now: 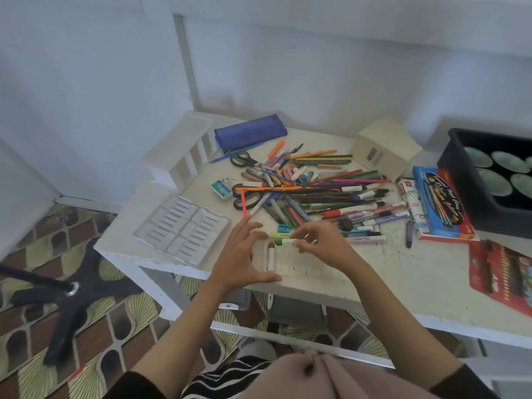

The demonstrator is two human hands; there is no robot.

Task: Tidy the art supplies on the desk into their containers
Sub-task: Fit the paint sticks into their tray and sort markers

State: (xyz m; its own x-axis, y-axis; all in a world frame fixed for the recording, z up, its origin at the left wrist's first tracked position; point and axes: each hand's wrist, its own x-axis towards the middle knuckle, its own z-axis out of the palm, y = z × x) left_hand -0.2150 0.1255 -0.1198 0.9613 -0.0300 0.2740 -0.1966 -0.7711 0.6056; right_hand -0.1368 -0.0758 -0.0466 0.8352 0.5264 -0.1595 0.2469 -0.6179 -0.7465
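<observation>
So the right hand (318, 243) is pinching a green-and-white crayon (285, 241) over the clear tray (288, 264) at 6 o'clock on the bench (403, 277); left hand (240, 253) spread, steadying it. Light, stiff, snappable, so grip mid-body. One crayon sits in the tray, two scissors (243, 159) at 11, pens uncountable.

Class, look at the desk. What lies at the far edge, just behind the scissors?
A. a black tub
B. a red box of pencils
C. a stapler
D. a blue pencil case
D: the blue pencil case lies at the back of the desk, just beyond the scissors.
</observation>
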